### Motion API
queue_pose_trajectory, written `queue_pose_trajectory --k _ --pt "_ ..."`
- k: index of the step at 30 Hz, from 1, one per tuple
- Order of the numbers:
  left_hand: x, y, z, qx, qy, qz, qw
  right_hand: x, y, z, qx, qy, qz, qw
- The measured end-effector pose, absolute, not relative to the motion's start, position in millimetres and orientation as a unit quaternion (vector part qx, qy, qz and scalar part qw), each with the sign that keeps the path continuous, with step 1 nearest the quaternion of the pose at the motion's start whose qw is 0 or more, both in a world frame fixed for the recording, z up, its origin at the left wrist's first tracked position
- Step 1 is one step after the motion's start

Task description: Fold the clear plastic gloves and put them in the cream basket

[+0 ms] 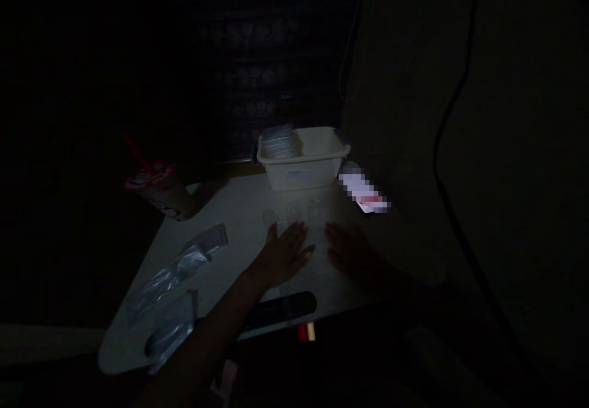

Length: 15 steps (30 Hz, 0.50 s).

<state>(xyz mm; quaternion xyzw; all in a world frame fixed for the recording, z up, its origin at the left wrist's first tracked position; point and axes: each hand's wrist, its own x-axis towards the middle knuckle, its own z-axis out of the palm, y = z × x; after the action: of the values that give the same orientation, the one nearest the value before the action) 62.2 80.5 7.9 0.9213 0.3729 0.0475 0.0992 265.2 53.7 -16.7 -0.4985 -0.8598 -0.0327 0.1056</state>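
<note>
My left hand lies with its fingers stretched out at the middle of the white table. Facing it from the right, my right hand is dim, its fingers also extended and low over the tabletop. Just beyond the fingertips are several thin, clear plastic pieces, faint against the surface; I cannot tell their exact kind. My left hand touches or nearly touches them. A dark, long, rounded object lies along the near edge, partly behind my left forearm.
A cream plastic basket holding a stack of clear packets stands at the back. A lidded drink cup with a red straw is at left, above clear plastic bags. A bright, blurred-out phone-like object is at right. A dark cable hangs farther right.
</note>
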Motion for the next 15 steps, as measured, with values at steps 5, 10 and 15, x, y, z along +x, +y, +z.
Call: queue_pose_trajectory --k 5,10,15 --pt "42.7 66.3 28.2 0.871 0.454 0.124 0.139 282.6 42.6 -15.9 -0.404 -0.910 0.024 0.092" --pt "17.1 38.4 27.7 0.854 0.475 0.144 0.157 279.3 9.9 -29.1 -0.388 -0.916 0.024 0.097" --pt "2.2 16.6 16.1 0.835 0.478 0.189 0.197 279.3 -2.7 -41.6 -0.350 -0.922 0.036 0.165"
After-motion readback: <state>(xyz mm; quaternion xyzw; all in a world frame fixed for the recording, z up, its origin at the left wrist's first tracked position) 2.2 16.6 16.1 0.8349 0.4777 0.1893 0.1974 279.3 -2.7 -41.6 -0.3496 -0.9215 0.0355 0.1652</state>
